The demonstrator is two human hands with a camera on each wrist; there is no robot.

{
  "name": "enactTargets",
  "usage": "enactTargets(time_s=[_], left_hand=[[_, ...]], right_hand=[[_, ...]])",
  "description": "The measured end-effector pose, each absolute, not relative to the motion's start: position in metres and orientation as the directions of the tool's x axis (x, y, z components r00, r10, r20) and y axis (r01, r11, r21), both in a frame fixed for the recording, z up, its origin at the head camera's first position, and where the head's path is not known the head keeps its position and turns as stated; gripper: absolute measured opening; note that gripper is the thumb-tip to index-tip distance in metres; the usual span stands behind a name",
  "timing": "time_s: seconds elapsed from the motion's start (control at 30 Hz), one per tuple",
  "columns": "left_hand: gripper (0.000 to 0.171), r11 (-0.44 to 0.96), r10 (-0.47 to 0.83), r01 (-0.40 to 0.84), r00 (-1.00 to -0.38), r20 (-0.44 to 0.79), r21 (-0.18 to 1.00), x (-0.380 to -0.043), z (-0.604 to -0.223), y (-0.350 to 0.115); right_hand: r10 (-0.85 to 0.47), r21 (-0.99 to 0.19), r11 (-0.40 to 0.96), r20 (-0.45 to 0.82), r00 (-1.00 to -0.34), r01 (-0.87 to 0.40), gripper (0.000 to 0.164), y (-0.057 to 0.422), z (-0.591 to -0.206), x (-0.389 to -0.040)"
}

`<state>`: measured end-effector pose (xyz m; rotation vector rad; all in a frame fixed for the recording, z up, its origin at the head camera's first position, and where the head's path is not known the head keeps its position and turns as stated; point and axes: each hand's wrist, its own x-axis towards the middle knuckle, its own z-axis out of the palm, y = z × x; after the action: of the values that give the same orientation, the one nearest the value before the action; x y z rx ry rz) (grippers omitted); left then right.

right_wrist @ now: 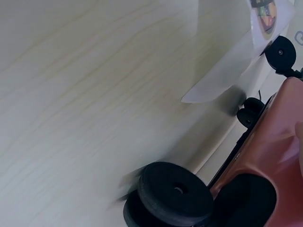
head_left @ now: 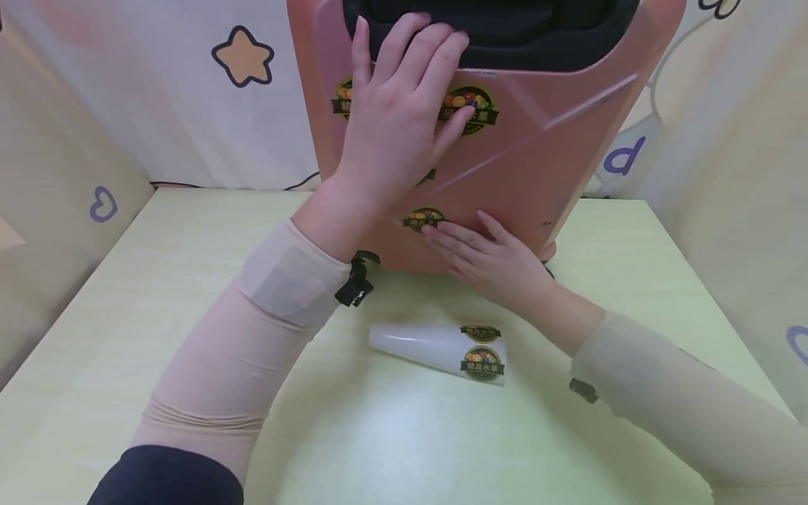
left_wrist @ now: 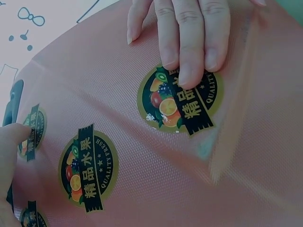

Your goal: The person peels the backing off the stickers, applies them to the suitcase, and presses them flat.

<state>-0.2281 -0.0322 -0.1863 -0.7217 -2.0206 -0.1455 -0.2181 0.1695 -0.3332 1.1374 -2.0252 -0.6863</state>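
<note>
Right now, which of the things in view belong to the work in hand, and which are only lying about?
Belongs to the work:
Pink wheeled suitcase, touched by left hand and right hand
Fruit stickers on its face
White sticker sheet on the table

Only around it:
Black cable along the table's back edge
Printed backdrop behind

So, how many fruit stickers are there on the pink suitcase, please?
4 are visible in the head view: upper-left sticker, upper-right sticker, middle sticker mostly behind the left hand, and lowest sticker touched by the right hand. Others may be hidden.
</note>
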Motion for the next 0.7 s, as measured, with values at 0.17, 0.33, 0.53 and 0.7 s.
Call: enactTargets(time_s=[0.17,0.33,0.53,0.7], left_hand=[[0.049,0.818,0.428,0.547,-0.375,0.822,-0.176,-0.228,-0.186,-0.03],[0.049,0.831,0.422,0.528,-0.397,0.815,-0.174,-0.226,-0.186,-0.028],[0.049,0.843,0.408,0.516,-0.429,0.806,-0.152,-0.222,-0.186,-0.022],[0.048,0.848,0.403,0.511,-0.445,0.8,-0.143,-0.221,-0.185,-0.019]], right_hand=[[-0.871,0.719,0.477,0.309,-0.382,-0.505,0.049,0.175,-0.333,-0.217],[-0.852,0.651,0.522,0.367,-0.374,-0.551,0.047,0.183,-0.338,-0.216],[-0.806,0.559,0.583,0.49,-0.333,-0.589,0.045,0.183,-0.349,-0.212],[-0.801,0.571,0.581,0.526,-0.284,-0.58,0.043,0.165,-0.35,-0.213]])
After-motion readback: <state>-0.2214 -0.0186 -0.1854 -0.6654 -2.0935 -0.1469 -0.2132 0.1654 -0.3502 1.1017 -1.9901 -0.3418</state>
